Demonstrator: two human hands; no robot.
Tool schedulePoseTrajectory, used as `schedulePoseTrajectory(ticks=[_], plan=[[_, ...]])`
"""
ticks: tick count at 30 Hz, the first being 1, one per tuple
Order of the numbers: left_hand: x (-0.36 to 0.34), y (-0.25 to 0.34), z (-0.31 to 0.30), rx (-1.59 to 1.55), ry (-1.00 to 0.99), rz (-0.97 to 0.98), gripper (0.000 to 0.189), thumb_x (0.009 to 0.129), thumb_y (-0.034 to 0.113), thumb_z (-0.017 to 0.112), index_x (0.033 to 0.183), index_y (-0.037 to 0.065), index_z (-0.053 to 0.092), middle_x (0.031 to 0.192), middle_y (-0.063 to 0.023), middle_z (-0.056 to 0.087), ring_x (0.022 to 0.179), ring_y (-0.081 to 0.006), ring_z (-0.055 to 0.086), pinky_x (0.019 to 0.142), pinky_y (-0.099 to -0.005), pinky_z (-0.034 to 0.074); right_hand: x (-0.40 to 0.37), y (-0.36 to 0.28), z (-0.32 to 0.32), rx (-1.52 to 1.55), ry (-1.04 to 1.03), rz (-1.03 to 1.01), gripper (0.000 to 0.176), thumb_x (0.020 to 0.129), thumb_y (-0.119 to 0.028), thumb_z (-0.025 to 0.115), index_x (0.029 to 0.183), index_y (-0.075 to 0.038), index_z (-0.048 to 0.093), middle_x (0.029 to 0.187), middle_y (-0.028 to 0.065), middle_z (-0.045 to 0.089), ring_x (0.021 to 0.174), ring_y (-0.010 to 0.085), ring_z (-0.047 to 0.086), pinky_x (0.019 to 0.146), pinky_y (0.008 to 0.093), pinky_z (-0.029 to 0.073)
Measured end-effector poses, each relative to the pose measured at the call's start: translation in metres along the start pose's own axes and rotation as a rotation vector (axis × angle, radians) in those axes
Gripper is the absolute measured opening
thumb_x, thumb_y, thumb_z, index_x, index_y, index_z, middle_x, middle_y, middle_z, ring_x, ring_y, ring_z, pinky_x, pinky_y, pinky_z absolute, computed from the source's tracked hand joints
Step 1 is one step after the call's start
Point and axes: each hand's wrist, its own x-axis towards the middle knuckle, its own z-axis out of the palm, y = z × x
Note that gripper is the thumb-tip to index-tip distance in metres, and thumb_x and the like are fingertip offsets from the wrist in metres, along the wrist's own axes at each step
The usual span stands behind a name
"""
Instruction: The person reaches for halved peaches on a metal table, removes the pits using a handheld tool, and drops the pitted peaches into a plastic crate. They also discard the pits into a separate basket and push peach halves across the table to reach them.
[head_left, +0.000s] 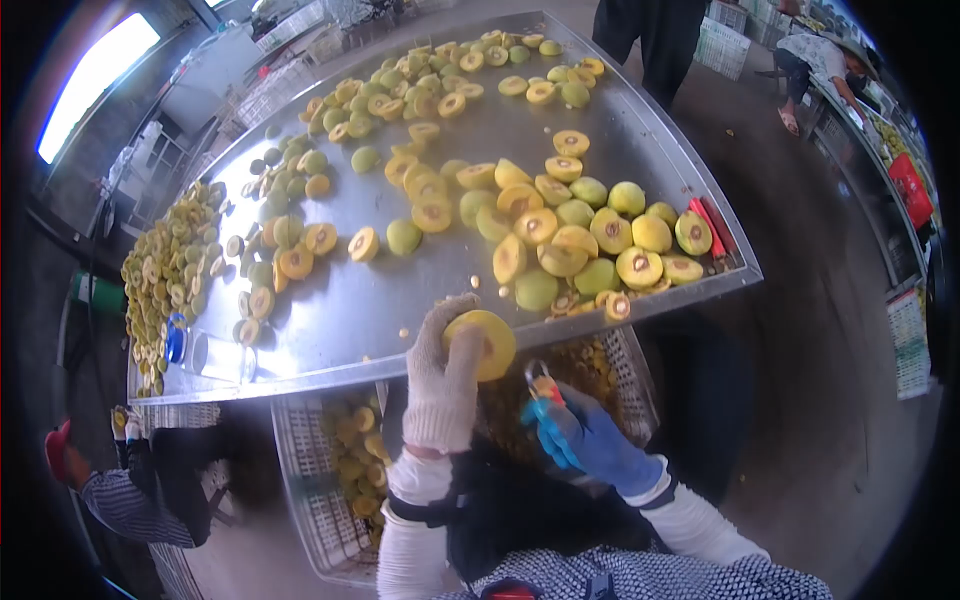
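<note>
My left hand (447, 375), in a white knitted glove, is closed on a yellow fruit half (494, 345) with a brownish hollow at its middle. It is just over the front edge of the metal table (330, 340). My right hand (590, 432), in a blue glove, is wrapped round the reddish handle of a small tool with a curved metal loop (537, 370) at its end. The tool is to the right of the fruit half, apart from it. Beyond my hands, halved green-yellow stone fruits (575, 240) lie heaped on the table, some with pits showing.
A white crate (297, 470) of fruit pieces stands below the table at left, and another crate (630, 375) is under my right hand. A red object (708, 226) lies by the right corner. A clear bottle with a blue cap (215, 355) lies at left. Other people sit or stand around.
</note>
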Motion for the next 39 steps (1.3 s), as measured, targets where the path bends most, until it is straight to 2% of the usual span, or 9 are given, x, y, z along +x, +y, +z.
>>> schedulePoseTrajectory(ticks=[6,12,15,22,25,28,30,34,39], plan=[[-0.049,-0.014,0.014,-0.132,0.134,-0.052,0.036,0.107,0.031,0.049,0.121,0.002,0.064,0.106,-0.0089,0.067,0.094,-0.0163,0.062,0.089,-0.0322,0.05,-0.003,0.012,0.001,-0.454,0.074,-0.255,0.031,0.106,-0.031,0.058,0.112,-0.001,0.063,0.081,0.0119,0.066,0.071,0.0183,0.06,0.067,0.0348,0.05],[-0.059,-0.017,0.021,0.08,0.111,0.078,0.033,0.108,0.026,0.045,0.122,0.001,0.062,0.103,-0.0117,0.068,0.091,-0.0188,0.065,0.085,-0.0346,0.053,-0.021,-0.003,0.007,-0.662,0.136,-0.29,0.036,0.104,-0.035,0.06,0.108,0.001,0.064,0.085,0.0212,0.069,0.078,0.0363,0.069,0.071,0.0413,0.052],[-0.06,-0.014,0.024,-0.168,0.036,0.016,0.032,0.107,0.025,0.048,0.122,0.001,0.062,0.099,-0.0132,0.07,0.087,-0.0205,0.067,0.081,-0.0354,0.054,-0.01,-0.002,-0.001,-0.836,0.111,-0.272,0.037,0.103,-0.035,0.059,0.108,0.001,0.065,0.085,0.0259,0.068,0.081,0.0443,0.068,0.071,0.0456,0.053],[-0.042,-0.028,0.016,0.208,-0.014,0.11,0.029,0.104,0.024,0.052,0.111,0.002,0.068,0.094,-0.0181,0.071,0.085,-0.0343,0.071,0.08,-0.0397,0.055,-0.001,0.01,-0.006,-0.911,0.102,-0.21,0.038,0.103,-0.035,0.059,0.108,0.002,0.066,0.088,0.0287,0.068,0.086,0.0477,0.066,0.071,0.0484,0.053],[-0.029,-0.031,0.01,0.407,-0.141,0.189,0.031,0.105,0.028,0.052,0.107,0.003,0.07,0.095,-0.0192,0.072,0.09,-0.0381,0.071,0.081,-0.0418,0.055,0.003,0.034,-0.011,-0.797,0.099,-0.255,0.039,0.102,-0.035,0.059,0.107,0.003,0.065,0.084,0.0272,0.067,0.08,0.0442,0.069,0.072,0.0486,0.053],[-0.014,-0.025,0.003,0.577,-0.341,0.225,0.037,0.106,0.034,0.05,0.106,0.003,0.07,0.097,-0.0191,0.072,0.094,-0.0411,0.069,0.083,-0.0433,0.054,0.001,0.045,-0.012,-0.617,0.05,-0.157,0.043,0.104,-0.042,0.058,0.102,0.001,0.064,0.072,0.0161,0.065,0.063,0.027,0.065,0.062,0.0393,0.052],[-0.008,-0.017,-0.001,0.636,-0.522,0.113,0.043,0.106,0.04,0.049,0.109,0.002,0.07,0.099,-0.0198,0.073,0.099,-0.0391,0.069,0.088,-0.0435,0.053,-0.003,0.044,-0.01,-0.138,-0.102,0.193,0.049,0.105,-0.05,0.054,0.096,-0.003,0.062,0.065,0.0019,0.054,0.056,0.0093,0.052,0.052,0.0268,0.045],[-0.034,-0.011,0.002,0.212,-0.297,-0.052,0.035,0.099,0.028,0.055,0.118,0.002,0.069,0.097,-0.018,0.073,0.094,-0.0287,0.071,0.087,-0.0368,0.054,-0.011,0.034,-0.006,-0.041,-0.116,0.18,0.051,0.104,-0.056,0.052,0.093,-0.006,0.06,0.065,-0.0048,0.049,0.053,0.0029,0.046,0.048,0.0195,0.037],[-0.069,-0.041,0.016,-0.33,-0.083,-0.103,0.049,0.099,0.034,0.055,0.13,-0.003,0.063,0.125,-0.017,0.066,0.113,-0.0246,0.065,0.097,-0.0373,0.052,-0.013,0.029,0.002,-0.027,-0.151,0.209,0.052,0.105,-0.056,0.051,0.092,-0.007,0.061,0.064,-0.0041,0.049,0.051,0.0037,0.045,0.047,0.0209,0.038]])
